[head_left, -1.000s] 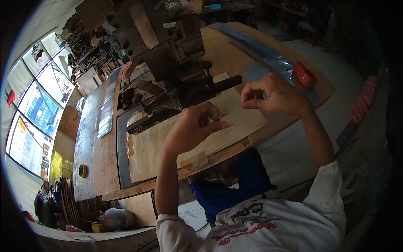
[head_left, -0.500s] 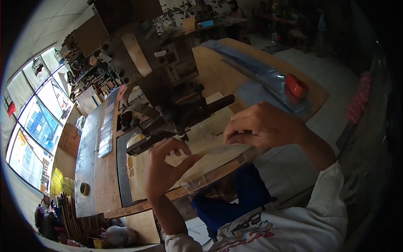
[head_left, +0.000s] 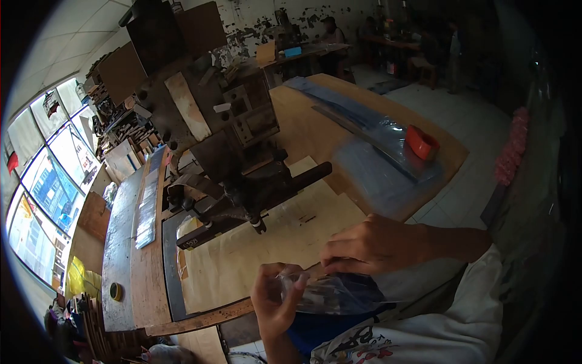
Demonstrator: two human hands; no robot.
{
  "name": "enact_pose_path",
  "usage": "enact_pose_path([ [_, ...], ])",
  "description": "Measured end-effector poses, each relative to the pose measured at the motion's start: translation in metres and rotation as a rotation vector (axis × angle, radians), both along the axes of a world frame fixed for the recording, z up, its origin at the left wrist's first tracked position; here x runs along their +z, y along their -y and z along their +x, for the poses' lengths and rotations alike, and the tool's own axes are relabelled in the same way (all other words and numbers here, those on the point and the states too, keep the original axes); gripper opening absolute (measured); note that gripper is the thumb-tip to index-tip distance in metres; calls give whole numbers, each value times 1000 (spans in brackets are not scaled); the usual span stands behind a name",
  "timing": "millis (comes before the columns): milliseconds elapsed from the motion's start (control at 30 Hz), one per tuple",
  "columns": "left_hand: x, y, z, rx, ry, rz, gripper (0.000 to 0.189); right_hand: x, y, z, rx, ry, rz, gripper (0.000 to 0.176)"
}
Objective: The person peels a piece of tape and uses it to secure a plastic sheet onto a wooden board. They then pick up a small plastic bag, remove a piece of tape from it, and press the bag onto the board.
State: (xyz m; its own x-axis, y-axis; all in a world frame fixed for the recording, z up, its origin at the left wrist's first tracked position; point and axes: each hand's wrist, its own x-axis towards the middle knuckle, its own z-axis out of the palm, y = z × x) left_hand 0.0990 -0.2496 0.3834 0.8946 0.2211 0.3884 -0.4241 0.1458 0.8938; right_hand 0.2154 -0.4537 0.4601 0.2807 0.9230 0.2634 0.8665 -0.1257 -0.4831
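Drawing clear plastic bag (head_left: pixel 330 295) back from the press (head_left: pixel 233 158) to 6 o'clock, off the worktop (head_left: pixel 315 121) edge | left hand (head_left: pixel 276 303) pinches its end | right hand (head_left: pixel 370 246) pinches its top edge | bag now free of press

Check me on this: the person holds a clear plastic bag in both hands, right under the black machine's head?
Not quite. The left hand and right hand do hold the clear plastic bag, but not under the black machine: the head view shows it off the near edge of the workbench.
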Motion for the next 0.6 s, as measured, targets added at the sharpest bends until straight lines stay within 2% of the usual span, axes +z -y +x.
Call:
enact_pose_path([
  [67,-4,5,5,-30,67,-15,36,-3,1,-1,17,-52,3,22],
  [167,-16,16,5,107,-144,-26,36,-8,1,-3,20,-106,2,21],
  [300,-9,36,8,140,-61,-78,38,-16,-2,-2,26,-131,47,18],
  [333,-28,33,10,148,-69,42,35,-19,-3,-3,33,-126,64,18],
  [433,-36,41,5,46,-244,-81,22,-25,-3,-6,22,-70,72,17],
  [567,-50,46,-10,-6,-339,33,6,-40,7,-7,75,-93,10,14],
  [600,-53,48,-12,48,-280,159,7,-43,11,-11,86,-104,6,13],
])
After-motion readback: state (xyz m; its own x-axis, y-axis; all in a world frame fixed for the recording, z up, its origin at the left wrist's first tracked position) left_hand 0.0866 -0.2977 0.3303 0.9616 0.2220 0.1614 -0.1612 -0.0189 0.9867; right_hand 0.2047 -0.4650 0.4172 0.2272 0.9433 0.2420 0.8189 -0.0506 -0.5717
